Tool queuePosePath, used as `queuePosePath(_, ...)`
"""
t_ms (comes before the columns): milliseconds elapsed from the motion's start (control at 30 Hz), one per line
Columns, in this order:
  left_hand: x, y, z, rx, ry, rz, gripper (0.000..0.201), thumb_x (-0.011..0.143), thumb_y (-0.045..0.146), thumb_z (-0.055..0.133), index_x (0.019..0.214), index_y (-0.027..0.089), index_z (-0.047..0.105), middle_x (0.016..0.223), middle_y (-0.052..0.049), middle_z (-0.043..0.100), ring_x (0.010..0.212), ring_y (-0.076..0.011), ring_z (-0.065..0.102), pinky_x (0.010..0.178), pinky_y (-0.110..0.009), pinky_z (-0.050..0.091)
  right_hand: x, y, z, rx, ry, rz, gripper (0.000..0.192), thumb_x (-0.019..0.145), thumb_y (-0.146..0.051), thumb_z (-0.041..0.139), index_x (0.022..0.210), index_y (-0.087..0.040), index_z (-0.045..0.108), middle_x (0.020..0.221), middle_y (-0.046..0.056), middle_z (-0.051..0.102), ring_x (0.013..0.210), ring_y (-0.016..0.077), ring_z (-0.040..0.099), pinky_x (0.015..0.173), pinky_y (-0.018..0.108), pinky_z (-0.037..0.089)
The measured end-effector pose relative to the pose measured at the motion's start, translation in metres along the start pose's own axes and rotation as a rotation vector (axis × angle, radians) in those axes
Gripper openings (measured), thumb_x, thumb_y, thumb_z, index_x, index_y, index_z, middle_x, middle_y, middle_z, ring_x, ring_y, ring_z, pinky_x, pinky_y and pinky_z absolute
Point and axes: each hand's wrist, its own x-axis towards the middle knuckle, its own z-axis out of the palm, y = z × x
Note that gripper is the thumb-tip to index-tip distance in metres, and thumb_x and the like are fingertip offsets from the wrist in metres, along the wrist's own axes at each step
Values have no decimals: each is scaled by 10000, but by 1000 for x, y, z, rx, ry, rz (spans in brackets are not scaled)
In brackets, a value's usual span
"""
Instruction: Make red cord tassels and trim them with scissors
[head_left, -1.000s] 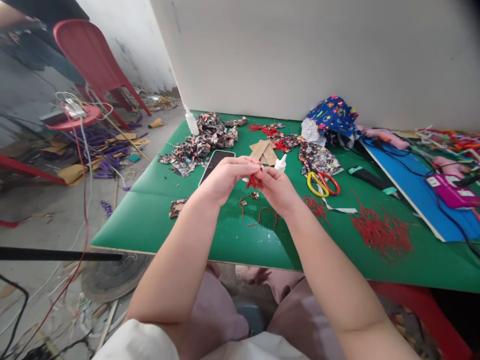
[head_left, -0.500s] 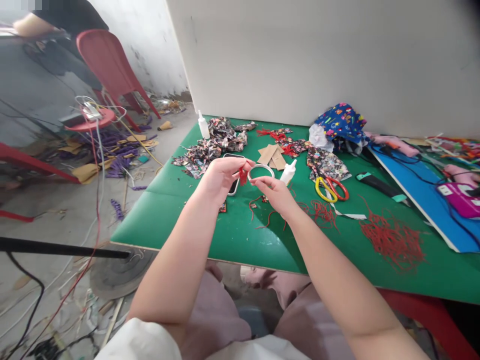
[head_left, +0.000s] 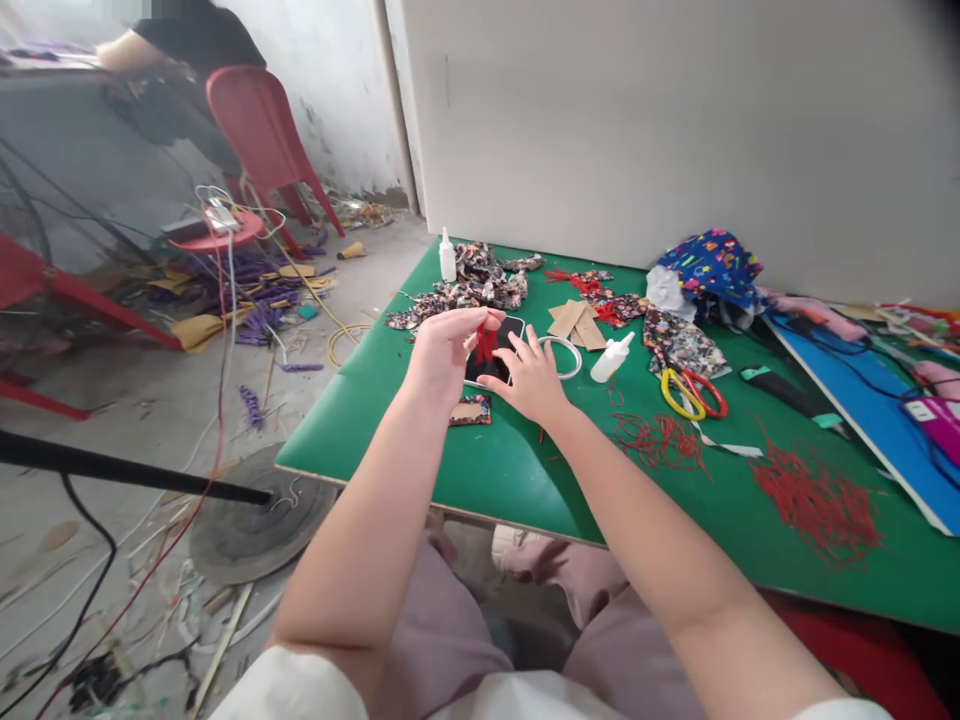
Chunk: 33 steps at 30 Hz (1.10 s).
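left hand point(head_left: 442, 352) pinches red tassel point(head_left: 485, 343) | right hand point(head_left: 531, 380) now empty, fingers spread | white ring point(head_left: 561, 356) released onto table point(head_left: 525, 470) mid-left, beside phone point(head_left: 495, 362)

You pinch a small red tassel point(head_left: 485, 344) in your left hand point(head_left: 442, 352), hanging down over the black phone point(head_left: 495, 362) that lies flat on the green table

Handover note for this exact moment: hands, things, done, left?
Left hand: fingers pinch a small red tassel above the phone.
Right hand: open, nothing held, beside the tassel.
White ring lies on the green table, glue bottle right of it, scissors and loose red threads farther right.
Done: tassel in hand.
Left: ring and tassel are apart.
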Motion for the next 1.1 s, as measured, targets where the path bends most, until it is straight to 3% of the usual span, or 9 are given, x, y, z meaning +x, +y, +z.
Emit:
queuePosePath(200, -3, -1, -1, 68, -29, -31, 122, 636, 200, 610, 553, 165, 691, 715, -23, 684, 758, -143, 585, 751, -271, 398, 0, 7, -5, 64, 53, -41, 506, 831, -549, 429, 1100, -169, 627, 1374, 145, 451, 1356, 358, 237, 1051, 546, 219)
queuePosePath(367, 2, -2, -7, 164, -26, -57, 99, 602, 217, 643, 550, 154, 699, 711, -45, 691, 794, -174, 591, 759, -292, 395, -4, 27, -19, 319, 247, 101, 387, 876, -426, 414, 1004, -159, 664, 1152, 113, 628, 1222, 260, 455, 1036, 421, 323)
queuePosePath(567, 7, -4, -8, 194, 11, -74, 110, 599, 243, 654, 543, 158, 697, 723, -42, 692, 768, -167, 583, 752, -294, 388, -7, 24, -23, 477, 286, 108, 263, 841, -363, 488, 921, -185, 664, 1025, 75, 669, 1068, 231, 542, 986, 415, 360)
queuePosePath(733, 5, -9, -1, 254, -57, -99, 117, 609, 241, 647, 549, 156, 698, 760, -56, 677, 807, -182, 574, 770, -304, 395, -6, 14, -25, 911, 179, 250, 313, 844, -441, 460, 919, -204, 650, 963, 46, 670, 963, 197, 577, 867, 359, 434)
queuePosePath(900, 6, -19, 2, 326, -162, -103, 107, 610, 221, 637, 549, 159, 699, 845, -46, 615, 799, -161, 541, 734, -291, 401, -6, 17, -28, 1380, 45, 296, 368, 833, -524, 456, 966, -224, 623, 1052, 38, 641, 1027, 172, 563, 859, 322, 441)
queuePosePath(1100, 7, -28, 1, 326, -214, -151, 69, 589, 198, 657, 545, 163, 697, 834, -33, 581, 771, -141, 531, 751, -286, 414, -7, 21, -29, 1517, -170, 327, 467, 795, -623, 431, 810, -189, 604, 857, 22, 611, 874, 142, 571, 817, 299, 444)
